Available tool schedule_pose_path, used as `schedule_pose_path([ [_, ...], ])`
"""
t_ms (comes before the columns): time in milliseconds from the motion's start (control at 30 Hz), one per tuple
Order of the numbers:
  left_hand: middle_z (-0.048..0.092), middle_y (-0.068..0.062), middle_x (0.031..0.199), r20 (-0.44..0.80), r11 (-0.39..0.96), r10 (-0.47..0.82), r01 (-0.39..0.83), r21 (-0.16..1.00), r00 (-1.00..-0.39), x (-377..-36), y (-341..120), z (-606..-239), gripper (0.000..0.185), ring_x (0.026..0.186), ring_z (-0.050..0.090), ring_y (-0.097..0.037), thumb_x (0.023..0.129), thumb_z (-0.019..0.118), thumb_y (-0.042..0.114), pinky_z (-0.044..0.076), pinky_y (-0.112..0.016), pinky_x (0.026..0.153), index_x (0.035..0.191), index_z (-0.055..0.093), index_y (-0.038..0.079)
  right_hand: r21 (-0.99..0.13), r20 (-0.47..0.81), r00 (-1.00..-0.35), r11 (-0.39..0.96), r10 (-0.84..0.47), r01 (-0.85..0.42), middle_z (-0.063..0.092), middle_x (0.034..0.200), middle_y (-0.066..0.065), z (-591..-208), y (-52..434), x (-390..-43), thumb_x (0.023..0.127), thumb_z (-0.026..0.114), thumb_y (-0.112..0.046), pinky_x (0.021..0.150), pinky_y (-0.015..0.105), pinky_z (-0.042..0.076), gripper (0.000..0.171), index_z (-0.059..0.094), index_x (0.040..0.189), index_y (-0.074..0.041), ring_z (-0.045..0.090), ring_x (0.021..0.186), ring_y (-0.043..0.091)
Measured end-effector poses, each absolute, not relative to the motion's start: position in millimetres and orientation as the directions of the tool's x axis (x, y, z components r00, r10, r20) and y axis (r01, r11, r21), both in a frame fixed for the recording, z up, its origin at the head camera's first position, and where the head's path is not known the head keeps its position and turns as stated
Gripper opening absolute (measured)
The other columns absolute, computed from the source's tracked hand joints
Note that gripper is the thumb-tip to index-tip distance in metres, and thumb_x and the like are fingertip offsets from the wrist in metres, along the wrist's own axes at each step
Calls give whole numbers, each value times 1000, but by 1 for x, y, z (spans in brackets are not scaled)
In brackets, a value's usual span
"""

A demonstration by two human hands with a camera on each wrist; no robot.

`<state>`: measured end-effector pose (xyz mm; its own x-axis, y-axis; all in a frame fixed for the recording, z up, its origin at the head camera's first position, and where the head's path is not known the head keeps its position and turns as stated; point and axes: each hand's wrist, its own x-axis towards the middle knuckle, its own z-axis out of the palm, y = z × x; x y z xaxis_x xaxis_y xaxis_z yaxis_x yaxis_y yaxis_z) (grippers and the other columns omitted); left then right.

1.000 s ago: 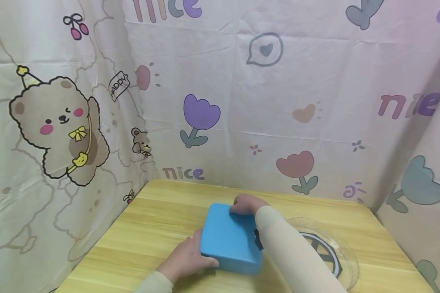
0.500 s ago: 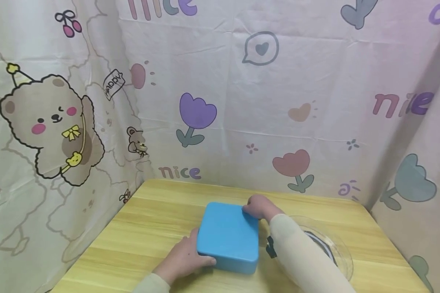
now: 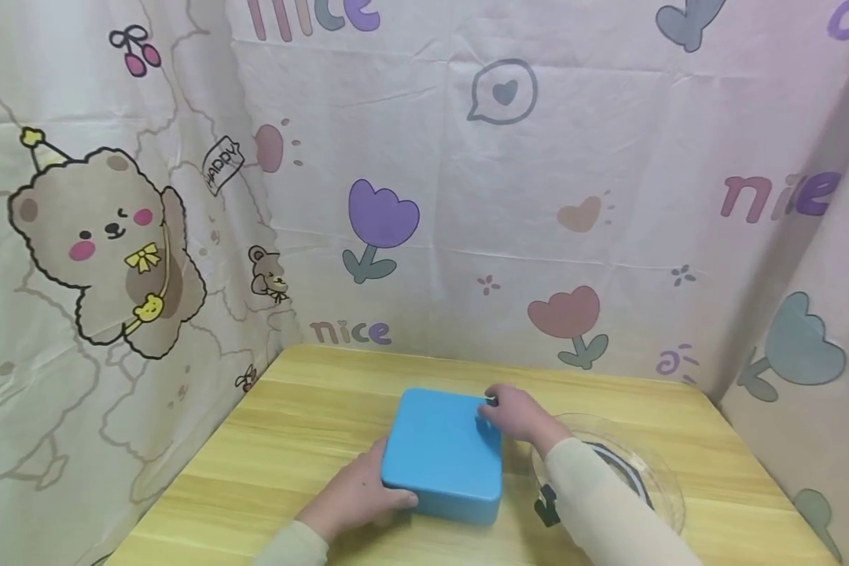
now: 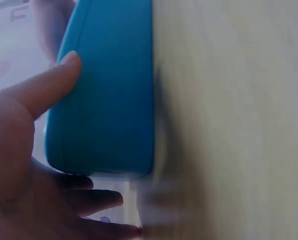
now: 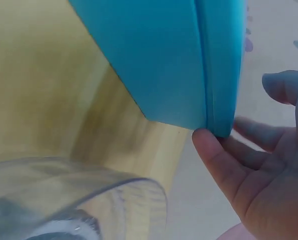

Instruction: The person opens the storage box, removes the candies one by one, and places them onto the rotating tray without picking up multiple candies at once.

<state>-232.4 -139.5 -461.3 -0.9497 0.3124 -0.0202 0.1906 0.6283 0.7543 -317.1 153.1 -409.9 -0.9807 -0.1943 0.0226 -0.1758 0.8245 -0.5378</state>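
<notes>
In the head view, one blue box (image 3: 442, 452) stands closed at the lower middle of the frame on the table (image 3: 311, 424) (its contents are hidden). The left hand (image 3: 357, 495) grips its near left corner, the right hand (image 3: 520, 415) its far right corner. One clear dish (image 3: 661, 487) lies at the lower right.

In the left wrist view, thumb on top, fingers below the box.

In the right wrist view, the thumb touches the box corner, the fingers are loosely curved; the dish rim is at the lower left.
</notes>
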Motion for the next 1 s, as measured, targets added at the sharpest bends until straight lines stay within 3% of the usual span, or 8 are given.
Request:
schedule_pose_path([
  [167,43,-25,151,-32,588,337,183,788,-941,-232,-141,-456,107,133,47,-46,84,77,56,35,-69,103,157,25,-3,-544,28,-986,825,-167,-155,54,142,25,-412,153,-293,97,65,-31,105,60,39,64,46,147,5,50,131,45],
  [400,42,-26,152,-3,619,294,188,763,-956,-234,-135,-452,96,135,44,-46,92,66,56,34,-65,107,156,28,-5,-575,39,-985,802,-171,-162,52,145,23,-415,152,-262,96,67,-32,106,61,38,69,43,149,5,47,133,45],
  [633,43,-27,151,14,640,265,187,745,-964,-237,-135,-449,90,135,44,-47,94,67,50,35,-66,106,154,30,-6,-616,79,-972,756,-220,-221,58,135,27,-422,154,-242,95,68,-27,101,60,43,68,43,146,10,54,125,46],
  [1000,44,-25,151,58,667,256,220,712,-965,-239,-129,-440,83,135,45,-45,95,67,45,36,-63,107,154,35,-4,-670,65,-979,719,-191,-185,63,118,21,-434,157,-225,93,69,-27,91,57,50,71,42,146,12,62,106,38],
])
